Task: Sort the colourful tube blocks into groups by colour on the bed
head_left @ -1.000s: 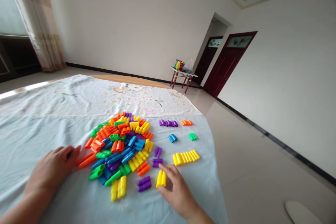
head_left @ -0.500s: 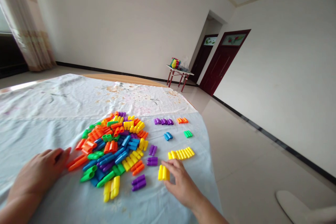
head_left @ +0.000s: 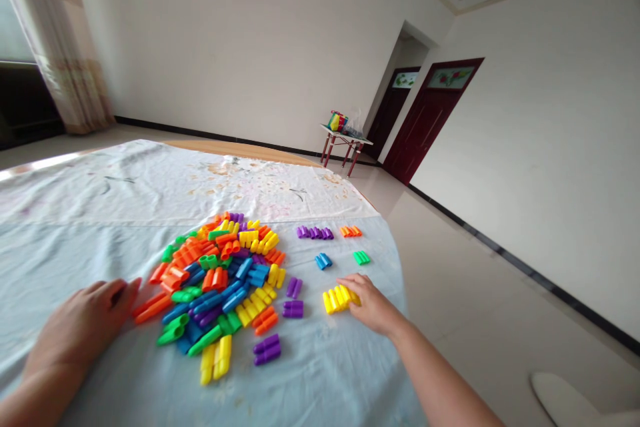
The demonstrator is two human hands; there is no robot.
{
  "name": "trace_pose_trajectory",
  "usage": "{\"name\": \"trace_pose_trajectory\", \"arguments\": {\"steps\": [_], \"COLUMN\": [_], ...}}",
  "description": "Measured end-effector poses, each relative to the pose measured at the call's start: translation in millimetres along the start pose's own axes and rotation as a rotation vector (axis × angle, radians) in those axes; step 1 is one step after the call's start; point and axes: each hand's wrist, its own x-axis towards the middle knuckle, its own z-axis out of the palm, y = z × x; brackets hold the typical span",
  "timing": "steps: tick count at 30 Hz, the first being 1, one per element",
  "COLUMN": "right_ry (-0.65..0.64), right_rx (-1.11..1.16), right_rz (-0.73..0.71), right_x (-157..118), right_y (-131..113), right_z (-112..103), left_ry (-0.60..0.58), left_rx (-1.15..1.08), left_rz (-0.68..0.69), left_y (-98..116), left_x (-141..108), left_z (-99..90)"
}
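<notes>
On the blue part of the cloth, a mixed heap of coloured plastic tube pieces (head_left: 220,280) lies in front of me. At the heap's left edge rests my left hand (head_left: 83,327), loosely curled and holding nothing, its fingertips beside an orange piece (head_left: 154,307). My right hand (head_left: 373,307) is closed around the right end of a row of yellow pieces (head_left: 336,299), hiding part of it. Farther back are a purple row (head_left: 315,233), an orange group (head_left: 351,231), a blue piece (head_left: 323,261) and a green piece (head_left: 361,257). Loose purple pieces (head_left: 267,349) lie nearer me.
A white floral cloth (head_left: 250,183) covers the table's far part, with the wooden edge (head_left: 240,149) showing behind it. Beyond stands a small table (head_left: 347,135) with a colourful bag (head_left: 337,121). A white chair-like object (head_left: 560,393) is at the lower right.
My right hand has moved away from me and to the right, carrying the yellow piece to the yellow row. The view has shifted slightly; my left hand remains beside the heap.
</notes>
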Motion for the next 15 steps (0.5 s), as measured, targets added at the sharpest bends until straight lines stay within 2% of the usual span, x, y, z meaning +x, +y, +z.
{"name": "trace_pose_trajectory", "arguments": {"steps": [4,8,12,15], "right_ry": [-0.028,-0.021,0.075,0.114], "right_rx": [-0.02,-0.052,-0.013,0.088], "right_rz": [0.009,0.014,-0.03,-0.131], "right_x": [-3,-5,-4,1], "right_y": [4,1,-24,-52], "right_z": [4,-1,-4,12], "left_ry": [-0.011,-0.004,-0.002,0.037], "left_rx": [-0.002,0.002,-0.006,-0.017], "left_rz": [0.0,0.018,0.021,0.024], "left_y": [2,4,6,4], "left_x": [-2,-3,-4,-3], "left_z": [-4.1,-5.1,-6.3,-3.7]}}
